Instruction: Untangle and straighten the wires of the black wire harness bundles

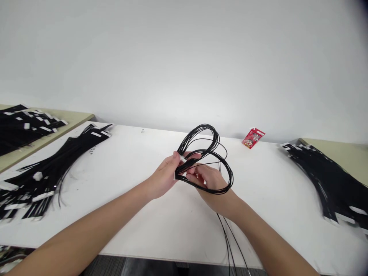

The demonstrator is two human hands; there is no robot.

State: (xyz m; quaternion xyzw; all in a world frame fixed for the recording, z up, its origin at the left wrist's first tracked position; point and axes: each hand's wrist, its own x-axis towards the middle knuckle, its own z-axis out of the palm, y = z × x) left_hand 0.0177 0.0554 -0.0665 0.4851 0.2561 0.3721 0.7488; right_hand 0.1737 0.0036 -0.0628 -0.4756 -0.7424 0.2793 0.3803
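Note:
A looped bundle of thin black cables (214, 153) is held up over the middle of the white table. My left hand (165, 174) grips its left end, where white connectors (182, 158) show by the thumb. Just right of it, my right hand (208, 176) has its fingers bent together inside the lower loop, partly behind the cables. A small white piece shows at its fingers, but what they pinch is too small to make out. Several loose cable ends hang down past the right wrist over the table's front edge.
On the white table (138, 226), black cable bundles with white connectors lie at the left (66, 157) and right (324, 172). More cables (25, 126) rest on a beige surface at the far left. A red packet (253, 138) is near the back wall.

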